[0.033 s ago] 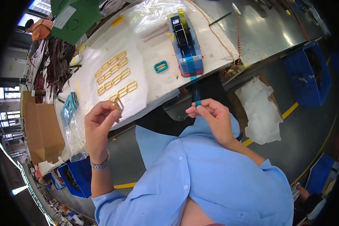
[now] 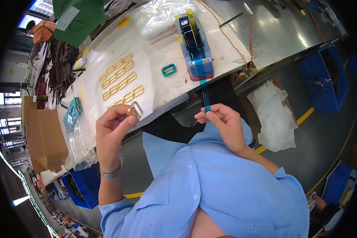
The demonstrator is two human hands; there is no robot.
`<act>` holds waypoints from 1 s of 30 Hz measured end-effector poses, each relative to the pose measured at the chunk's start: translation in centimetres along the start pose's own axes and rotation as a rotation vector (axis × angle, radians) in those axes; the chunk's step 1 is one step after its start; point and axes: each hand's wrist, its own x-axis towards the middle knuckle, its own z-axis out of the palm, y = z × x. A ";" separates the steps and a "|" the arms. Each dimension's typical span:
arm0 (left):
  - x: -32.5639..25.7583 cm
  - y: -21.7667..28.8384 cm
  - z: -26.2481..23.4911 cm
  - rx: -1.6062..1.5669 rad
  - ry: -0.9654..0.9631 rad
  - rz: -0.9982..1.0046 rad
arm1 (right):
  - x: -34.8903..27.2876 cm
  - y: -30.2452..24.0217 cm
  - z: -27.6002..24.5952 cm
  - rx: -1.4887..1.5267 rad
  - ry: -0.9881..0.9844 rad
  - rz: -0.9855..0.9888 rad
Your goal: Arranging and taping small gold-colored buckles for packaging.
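Between the thumb and fingers of my left hand [image 2: 117,125] is a gold rectangular buckle [image 2: 136,110], held up just off the table's front edge. My right hand [image 2: 223,123] pinches the end of a strip of blue-green tape [image 2: 206,95]. That strip hangs taut from the blue tape dispenser [image 2: 197,47] on the table. Left of the dispenser lies one buckle wrapped in blue-green tape [image 2: 168,70]. Several gold buckles [image 2: 119,81] are laid in slanting rows on a white sheet [image 2: 144,95], beyond my left hand, which partly covers the nearest row.
A bag of wrapped blue-green pieces [image 2: 73,113] hangs at the table's left edge beside a cardboard box [image 2: 45,139]. A green box [image 2: 79,23] stands at the far left, with a co-worker [image 2: 43,31] beyond. Under the table at right sits a carton with white plastic [image 2: 274,115].
My left hand has moved a little to the right with the gold buckle, toward the tape strip. My right hand and the tape have hardly moved.
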 end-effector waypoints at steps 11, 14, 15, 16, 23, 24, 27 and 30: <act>2.1 -4.4 11.8 -0.361 -0.285 -0.244 | -0.3 0.5 -0.2 0.002 -0.007 0.044; 2.3 -5.4 12.2 -0.365 -0.278 -0.223 | -0.2 0.7 0.0 0.040 0.014 0.040; 2.4 -5.8 12.3 -0.357 -0.275 -0.205 | -0.2 0.7 -0.1 0.045 0.017 0.040; 2.5 -6.1 12.3 -0.349 -0.271 -0.186 | -0.2 0.6 -0.1 0.034 0.001 0.042; 2.6 -6.1 12.8 -0.406 -0.215 -0.295 | -0.1 0.6 -0.1 0.032 -0.014 0.040; 2.6 -6.1 12.8 -0.395 -0.207 -0.286 | -0.2 0.6 -0.1 0.033 -0.013 0.040; 2.6 -6.4 12.6 -0.379 -0.207 -0.272 | -0.2 0.5 -0.1 0.014 -0.013 0.038; 2.7 -6.2 12.5 -0.375 -0.214 -0.280 | -0.2 0.4 0.0 0.005 -0.015 0.031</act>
